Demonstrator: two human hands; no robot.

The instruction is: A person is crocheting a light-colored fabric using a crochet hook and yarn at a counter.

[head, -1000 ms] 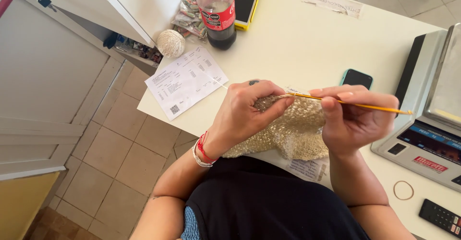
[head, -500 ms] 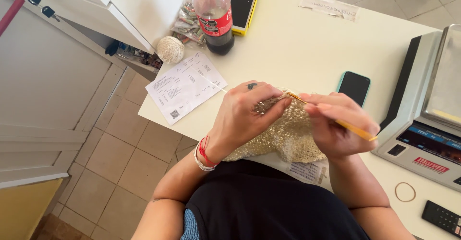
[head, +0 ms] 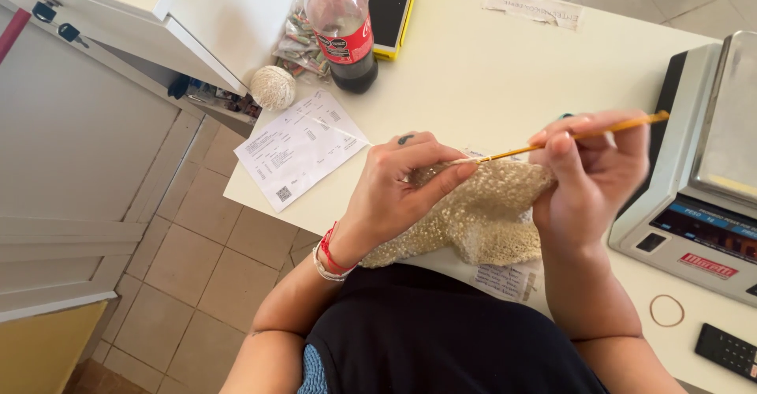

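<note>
The person sits at the near edge of a pale table [head: 505, 70], with both hands raised over a piece of beige crocheted fabric [head: 481, 216]. The left hand [head: 394, 197] is closed on the fabric's left side, its fingers curled over the top edge and the thumb underneath, so the work is pinched between them. The right hand [head: 591, 177] grips a thin yellow crochet hook [head: 564, 138] between thumb and fingers; the hook slants from upper right down to the left, and its tip meets the fabric's top edge just beside the left fingertips. The right palm also rests against the fabric's right side. The two hands are close together, joined by the work between them. The fabric hangs from the hands over the table's near edge, above the person's dark lap, with a printed slip [head: 505, 280] showing below it.

A red and white bracelet [head: 327, 256] circles the left wrist. Farther left on the table lie a printed sheet of paper [head: 296, 149] and a ball of beige yarn [head: 273, 87]. Beyond them stand a dark soda bottle [head: 343, 31] and a phone in a yellow case [head: 394, 7]. A weighing scale [head: 702, 197] stands at the right, with a rubber band [head: 667, 310] near it.
</note>
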